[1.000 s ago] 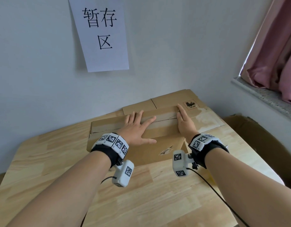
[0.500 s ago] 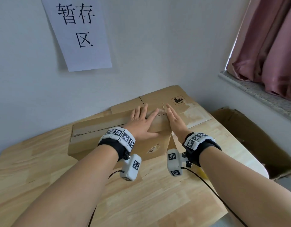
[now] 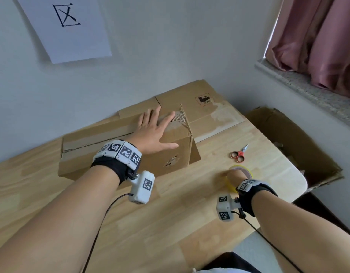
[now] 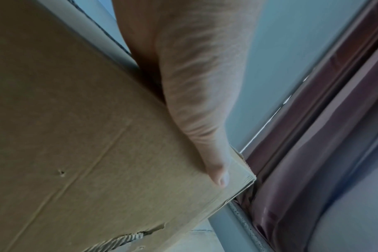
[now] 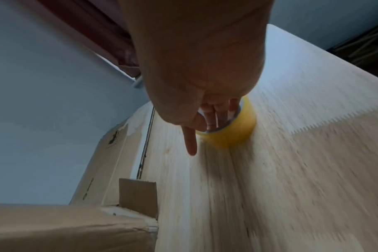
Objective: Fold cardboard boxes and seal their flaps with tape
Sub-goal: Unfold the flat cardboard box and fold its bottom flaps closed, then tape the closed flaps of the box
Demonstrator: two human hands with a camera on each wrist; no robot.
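A brown cardboard box (image 3: 87,162) lies on the wooden table (image 3: 170,223), its top flaps folded down over a seam with old tape. My left hand (image 3: 152,133) presses flat on the right end of the top, fingers spread, thumb along the front edge. The left wrist view shows the thumb (image 4: 216,172) on the box (image 4: 97,136) near its corner. My right hand (image 3: 232,174) is down on a yellow tape roll (image 3: 247,171) at the table's right. In the blurred right wrist view its fingers (image 5: 211,117) curl into the core of the tape roll (image 5: 231,134).
Red-handled scissors (image 3: 238,155) lie just beyond the tape. A flattened cardboard sheet (image 3: 205,107) lies behind the box against the wall. The box's right side flap (image 3: 194,154) stands ajar. An open carton (image 3: 298,146) stands on the floor right of the table.
My right hand has left the box top and dropped to the tape roll at the right. The left hand stays pressed on the flaps. The view has swung right.
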